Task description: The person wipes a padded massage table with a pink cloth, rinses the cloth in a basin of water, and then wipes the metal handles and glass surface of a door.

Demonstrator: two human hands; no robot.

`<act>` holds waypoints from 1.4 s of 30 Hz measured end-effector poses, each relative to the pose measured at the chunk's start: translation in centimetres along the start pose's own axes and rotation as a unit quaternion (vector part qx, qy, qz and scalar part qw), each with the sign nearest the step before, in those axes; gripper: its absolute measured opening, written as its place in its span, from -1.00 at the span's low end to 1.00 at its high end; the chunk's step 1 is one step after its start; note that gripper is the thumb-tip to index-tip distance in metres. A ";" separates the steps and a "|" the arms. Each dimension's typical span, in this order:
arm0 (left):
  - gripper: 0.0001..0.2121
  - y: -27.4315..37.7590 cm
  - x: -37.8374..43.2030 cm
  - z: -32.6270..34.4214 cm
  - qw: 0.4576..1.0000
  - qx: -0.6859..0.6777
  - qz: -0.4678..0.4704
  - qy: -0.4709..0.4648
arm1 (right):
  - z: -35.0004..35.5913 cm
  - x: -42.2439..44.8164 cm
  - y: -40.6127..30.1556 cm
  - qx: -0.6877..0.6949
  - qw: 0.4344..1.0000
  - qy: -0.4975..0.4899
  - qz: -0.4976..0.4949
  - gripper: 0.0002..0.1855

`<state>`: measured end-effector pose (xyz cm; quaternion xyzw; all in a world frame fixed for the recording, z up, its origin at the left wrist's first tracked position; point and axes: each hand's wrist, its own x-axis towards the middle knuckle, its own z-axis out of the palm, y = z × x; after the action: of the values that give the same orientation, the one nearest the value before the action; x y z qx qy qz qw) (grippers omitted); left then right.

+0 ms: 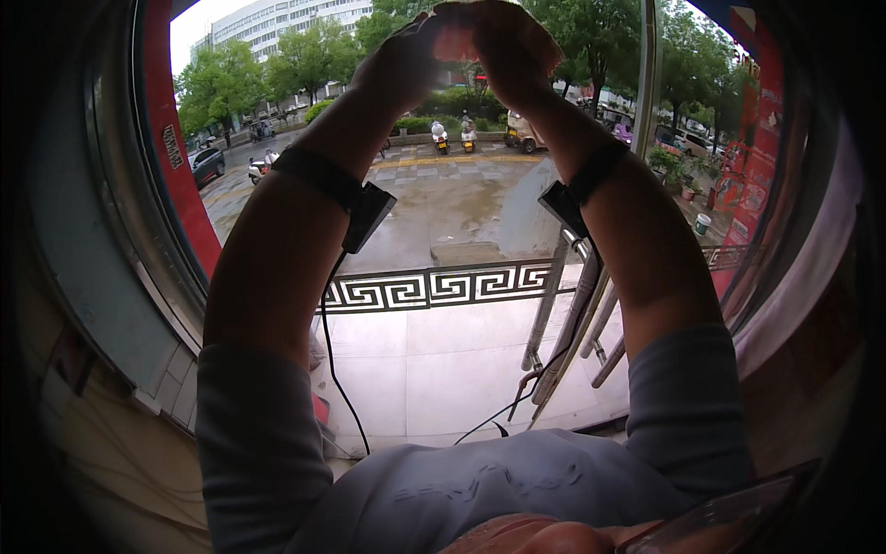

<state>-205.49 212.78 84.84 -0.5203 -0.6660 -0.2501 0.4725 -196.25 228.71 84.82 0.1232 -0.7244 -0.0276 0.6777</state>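
Both my arms reach up and away, to the top of the view. A reddish-pink cloth is bunched between my hands, its textured edge spreading out past the right one. My left hand grips the cloth from the left side; its fingers are dark and partly cut off by the frame's top. On the other side, my right hand holds the same cloth, which covers most of its fingers. Each forearm wears a black strap with a small box, the left box and the right box, trailing black cables.
A glass door with tubular metal handles stands at the right. Pale floor tiles meet a black-and-white key-pattern border. Red door-frame panels flank the opening. Outside are wet paving, parked scooters, potted plants and trees.
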 end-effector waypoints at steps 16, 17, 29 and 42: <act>-0.66 -4.3 -5.5 -2.2 0.985 -0.001 0.064 0.162 | 1.8 -0.7 -1.8 -0.354 0.918 -0.177 -0.026 -0.55; -0.66 -4.0 -5.5 -2.3 0.982 -0.005 0.066 0.179 | 2.8 -0.8 -4.2 -0.262 0.923 -0.281 0.018 -0.56; -0.63 -2.9 -10.9 -4.7 0.993 -0.006 0.055 0.106 | 0.0 5.2 2.7 -0.116 0.988 -0.041 0.093 -0.49; -0.64 -5.0 -15.7 -4.7 0.999 -0.003 0.013 0.050 | 9.9 2.7 -8.0 -0.110 0.985 -0.099 -0.089 -0.51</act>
<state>-208.21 200.06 73.67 -0.5170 -0.6340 -0.2713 0.5071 -205.00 219.14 85.00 0.1088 -0.7666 -0.1792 0.6069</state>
